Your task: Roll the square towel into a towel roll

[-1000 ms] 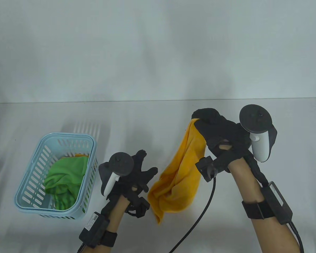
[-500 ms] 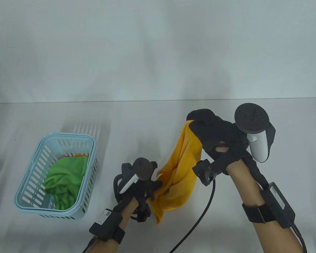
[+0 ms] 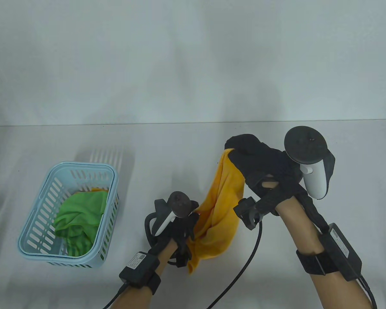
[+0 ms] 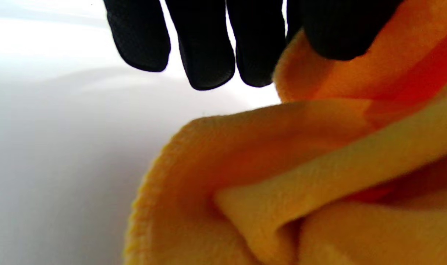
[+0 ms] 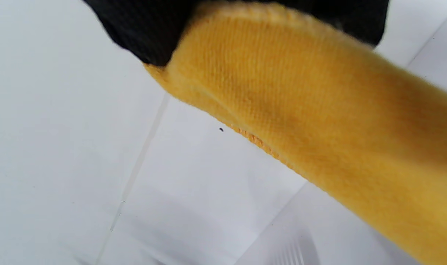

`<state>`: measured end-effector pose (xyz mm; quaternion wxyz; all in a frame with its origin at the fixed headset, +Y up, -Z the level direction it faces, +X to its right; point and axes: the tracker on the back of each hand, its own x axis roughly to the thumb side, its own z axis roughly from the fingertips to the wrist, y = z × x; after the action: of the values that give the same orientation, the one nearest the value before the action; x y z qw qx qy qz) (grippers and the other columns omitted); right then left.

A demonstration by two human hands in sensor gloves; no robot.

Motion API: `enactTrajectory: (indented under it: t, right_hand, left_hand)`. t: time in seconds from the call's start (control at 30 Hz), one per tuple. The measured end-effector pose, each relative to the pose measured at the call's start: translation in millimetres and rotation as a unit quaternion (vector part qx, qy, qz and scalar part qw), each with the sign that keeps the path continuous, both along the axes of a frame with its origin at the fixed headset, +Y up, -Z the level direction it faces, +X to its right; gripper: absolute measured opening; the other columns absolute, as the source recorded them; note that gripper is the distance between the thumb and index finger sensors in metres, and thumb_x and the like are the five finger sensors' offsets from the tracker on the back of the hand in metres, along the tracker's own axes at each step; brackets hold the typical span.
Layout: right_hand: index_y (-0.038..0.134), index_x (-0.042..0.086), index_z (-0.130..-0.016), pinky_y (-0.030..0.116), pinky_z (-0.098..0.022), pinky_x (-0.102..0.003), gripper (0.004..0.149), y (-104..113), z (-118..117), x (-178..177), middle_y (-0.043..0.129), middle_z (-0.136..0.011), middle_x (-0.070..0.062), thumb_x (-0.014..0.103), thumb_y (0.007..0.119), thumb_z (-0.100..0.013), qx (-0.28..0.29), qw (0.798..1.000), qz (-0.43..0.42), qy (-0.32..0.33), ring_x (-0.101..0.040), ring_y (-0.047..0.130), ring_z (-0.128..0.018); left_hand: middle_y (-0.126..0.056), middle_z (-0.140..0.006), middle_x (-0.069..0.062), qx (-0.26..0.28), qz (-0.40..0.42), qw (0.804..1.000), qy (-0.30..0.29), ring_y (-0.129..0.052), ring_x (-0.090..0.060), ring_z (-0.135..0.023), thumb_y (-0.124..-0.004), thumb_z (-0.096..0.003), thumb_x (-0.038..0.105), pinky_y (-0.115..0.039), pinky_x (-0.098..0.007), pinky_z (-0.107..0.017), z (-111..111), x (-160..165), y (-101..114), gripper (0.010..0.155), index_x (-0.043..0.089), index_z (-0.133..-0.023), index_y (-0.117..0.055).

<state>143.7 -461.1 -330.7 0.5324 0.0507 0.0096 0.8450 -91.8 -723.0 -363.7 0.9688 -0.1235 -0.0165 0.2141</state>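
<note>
A yellow square towel (image 3: 223, 206) hangs crumpled above the table. My right hand (image 3: 241, 146) grips its top corner and holds it up; in the right wrist view the black fingers (image 5: 135, 29) close over the towel's edge (image 5: 319, 110). My left hand (image 3: 191, 225) is at the towel's lower left edge. In the left wrist view the thumb (image 4: 333, 29) lies on a fold of the towel (image 4: 282, 184), which rises between it and the nearest finger. The other fingers (image 4: 205, 48) hang free beside the cloth. The towel's bottom tip hangs near the table.
A light blue slotted basket (image 3: 112, 180) stands at the left with a green towel (image 3: 78, 212) in it. A black cable (image 3: 244, 267) runs from my right wrist down to the front edge. A white wall rises behind the white table.
My left hand has moved right from beside the towel, turned on its side and taken hold of the towel's lower left edge. My right hand has drifted slightly left with the towel.
</note>
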Motion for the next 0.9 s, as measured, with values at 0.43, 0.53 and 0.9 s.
enactTrajectory:
  t: [0.43,0.53,0.9]
  right_hand:
    - [0.078,0.035,-0.076,0.077,-0.049,-0.050,0.038,-8,-12,51,0.093,-0.055,0.002,0.036,0.081,-0.037,0.016,0.993,0.056,-0.105,-0.022,0.095,-0.046]
    - [0.078,0.035,-0.076,0.077,-0.049,-0.051,0.038,-15,-13,69,0.093,-0.056,0.002,0.036,0.081,-0.038,0.012,0.989,0.049,-0.136,-0.022,0.095,-0.047]
    - [0.080,0.038,-0.074,0.074,-0.054,-0.053,0.037,-25,-8,114,0.092,-0.068,0.001,0.037,0.082,-0.037,0.008,0.977,0.081,-0.198,-0.027,0.094,-0.059]
  left_hand:
    - [-0.079,-0.092,0.007,0.032,0.057,0.992,0.108,-0.086,-0.027,-0.091,-0.080,-0.0399,0.043,-0.070,-0.053,-0.069,-3,-57,43,0.043,0.034,-0.082,-0.076]
    - [-0.080,-0.092,0.007,0.042,0.016,0.992,0.119,-0.086,-0.028,-0.090,-0.080,-0.0400,0.043,-0.070,-0.053,-0.068,-6,-80,70,0.043,0.034,-0.082,-0.076]
    - [-0.078,-0.094,0.008,0.116,0.085,0.983,0.118,-0.085,-0.027,-0.092,-0.080,-0.0406,0.042,-0.070,-0.054,-0.069,7,-135,167,0.044,0.035,-0.083,-0.075]
